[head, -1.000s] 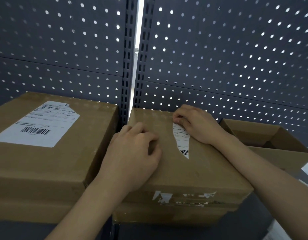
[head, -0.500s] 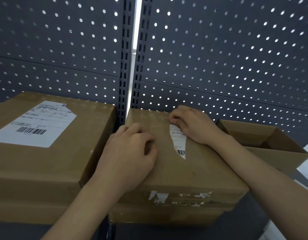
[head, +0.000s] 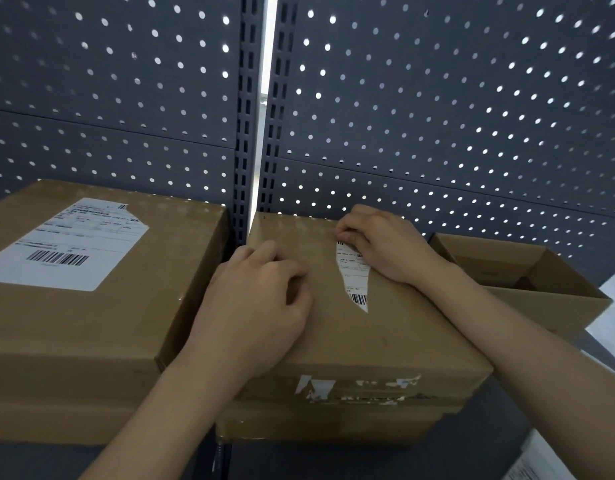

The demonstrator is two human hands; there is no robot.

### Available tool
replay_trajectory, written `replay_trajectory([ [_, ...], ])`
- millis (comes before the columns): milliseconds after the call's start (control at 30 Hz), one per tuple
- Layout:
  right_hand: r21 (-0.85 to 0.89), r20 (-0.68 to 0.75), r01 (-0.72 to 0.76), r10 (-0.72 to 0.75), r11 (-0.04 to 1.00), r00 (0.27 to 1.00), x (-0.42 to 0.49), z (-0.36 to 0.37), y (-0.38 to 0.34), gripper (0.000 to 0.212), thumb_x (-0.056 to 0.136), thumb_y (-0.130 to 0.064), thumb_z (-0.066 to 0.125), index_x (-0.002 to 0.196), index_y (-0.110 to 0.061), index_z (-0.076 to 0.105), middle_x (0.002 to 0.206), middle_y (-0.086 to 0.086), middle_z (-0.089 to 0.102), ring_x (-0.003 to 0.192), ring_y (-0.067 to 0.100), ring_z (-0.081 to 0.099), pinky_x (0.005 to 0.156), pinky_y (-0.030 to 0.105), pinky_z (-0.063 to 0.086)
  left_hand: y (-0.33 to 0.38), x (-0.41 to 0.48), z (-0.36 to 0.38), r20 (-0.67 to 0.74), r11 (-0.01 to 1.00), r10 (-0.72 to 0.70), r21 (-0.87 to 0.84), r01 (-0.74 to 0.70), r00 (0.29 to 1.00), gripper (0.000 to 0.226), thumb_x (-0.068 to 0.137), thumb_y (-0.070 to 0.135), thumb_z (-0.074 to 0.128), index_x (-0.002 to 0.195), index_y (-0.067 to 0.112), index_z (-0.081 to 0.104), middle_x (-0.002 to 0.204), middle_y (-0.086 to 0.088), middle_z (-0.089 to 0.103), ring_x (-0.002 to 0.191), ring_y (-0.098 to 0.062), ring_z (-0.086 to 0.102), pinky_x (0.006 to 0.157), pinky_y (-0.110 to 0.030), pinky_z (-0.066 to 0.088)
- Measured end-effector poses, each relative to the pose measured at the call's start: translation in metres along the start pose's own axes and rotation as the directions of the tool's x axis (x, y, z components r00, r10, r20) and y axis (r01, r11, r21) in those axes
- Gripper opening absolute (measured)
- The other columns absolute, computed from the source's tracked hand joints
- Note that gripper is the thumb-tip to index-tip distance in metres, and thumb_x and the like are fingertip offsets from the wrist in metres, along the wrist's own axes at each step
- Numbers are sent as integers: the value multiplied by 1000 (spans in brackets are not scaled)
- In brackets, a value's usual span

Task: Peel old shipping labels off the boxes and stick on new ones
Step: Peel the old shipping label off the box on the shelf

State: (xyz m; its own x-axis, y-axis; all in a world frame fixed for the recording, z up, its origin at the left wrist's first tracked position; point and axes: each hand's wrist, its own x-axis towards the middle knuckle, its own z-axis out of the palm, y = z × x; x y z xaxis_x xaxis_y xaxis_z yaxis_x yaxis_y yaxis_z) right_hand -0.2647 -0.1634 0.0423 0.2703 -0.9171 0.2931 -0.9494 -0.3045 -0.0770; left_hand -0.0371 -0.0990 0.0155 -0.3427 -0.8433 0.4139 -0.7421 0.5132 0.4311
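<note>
The right hand (head: 385, 247) pinched the top end of the torn label (head: 354, 278), a ragged white strip stuck on top of the middle box (head: 385, 341), near its far edge. The left hand (head: 254, 306) rested on that box's left side, fingers curled under, nothing visible in them. Alongside, the left box (head: 108, 323) carried a whole label (head: 67, 244).

two closed boxes (head: 91, 323) (head: 396, 341), one open box (head: 555, 299), one whole label (head: 67, 247), one torn label (head: 354, 282), two hands (head: 254, 306) (head: 389, 247).
</note>
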Motion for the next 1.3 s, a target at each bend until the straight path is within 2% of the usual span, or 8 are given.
replay_trajectory([
  [200, 60, -59, -34, 38, 998, 998, -1, 2, 5, 15, 99, -20, 48, 93, -23, 61, 96, -10, 54, 89, 17, 56, 83, 42, 48, 2, 0, -1, 0, 1000, 0, -4, 0, 1000, 39, 94, 45, 42, 129, 35, 57, 115, 19, 49, 107, -5, 41, 99, -31, 40],
  [367, 8, -2, -38, 38, 999, 999, -1, 1, -1, 16, 100, -31, 48, 102, -26, 63, 103, -14, 55, 95, 15, 57, 81, 36, 45, 2, -1, -1, -3, 1000, 1, -4, -1, 1000, 37, 95, 44, 43, 127, 35, 58, 113, 19, 48, 105, -5, 41, 97, -30, 40],
  [500, -51, 12, -20, 21, 999, 1000, 1, 0, -3, 19, 101, -33, 46, 104, -25, 63, 106, -13, 56, 95, 15, 57, 81, 37, 46, 2, -1, -2, 0, 1000, 1, 3, -1, 1000, 37, 95, 44, 43, 128, 35, 58, 112, 19, 47, 105, -5, 40, 96, -28, 39],
  [633, -14, 24, 1, 0, 1000, 1000, 2, 1, 0, 13, 100, -24, 47, 94, -24, 58, 99, -10, 55, 89, 18, 57, 80, 42, 49, 2, -1, -2, -11, 1000, -1, -7, 1, 1000, 36, 95, 43, 44, 126, 34, 61, 113, 18, 50, 106, -7, 42, 96, -30, 41],
  [733, 42, -21, -45, 46, 998, 999, 0, 2, 5, 16, 98, -14, 45, 90, -21, 58, 96, -9, 54, 86, 18, 56, 81, 44, 49, 2, -1, -2, -7, 1000, 1, -6, -1, 1000, 36, 95, 43, 43, 127, 35, 60, 115, 18, 50, 106, -6, 42, 98, -31, 41],
  [900, 70, -4, -40, 40, 997, 999, 0, 1, 2, 19, 101, -22, 46, 98, -22, 65, 97, -13, 53, 90, 14, 56, 86, 40, 47, 1, -1, -2, 1, 1000, 4, -5, -4, 1000, 37, 96, 43, 42, 128, 35, 58, 117, 20, 48, 108, -5, 41, 99, -31, 40],
  [1133, 14, 25, -10, 10, 1000, 1000, 0, 0, 0, 18, 102, -30, 44, 101, -24, 62, 100, -12, 55, 93, 15, 56, 82, 38, 47, 1, -1, -1, -2, 1000, 2, 3, -2, 1000, 37, 96, 44, 42, 129, 37, 57, 116, 21, 48, 108, -4, 40, 97, -27, 38],
  [1300, 41, 3, -16, 16, 999, 1000, -1, 2, 2, 19, 102, -26, 43, 91, -26, 58, 95, -11, 54, 87, 15, 55, 81, 41, 47, 1, -1, -2, 3, 1000, 2, -5, -2, 1000, 37, 96, 43, 42, 129, 36, 57, 115, 21, 47, 107, -4, 39, 98, -27, 38],
])
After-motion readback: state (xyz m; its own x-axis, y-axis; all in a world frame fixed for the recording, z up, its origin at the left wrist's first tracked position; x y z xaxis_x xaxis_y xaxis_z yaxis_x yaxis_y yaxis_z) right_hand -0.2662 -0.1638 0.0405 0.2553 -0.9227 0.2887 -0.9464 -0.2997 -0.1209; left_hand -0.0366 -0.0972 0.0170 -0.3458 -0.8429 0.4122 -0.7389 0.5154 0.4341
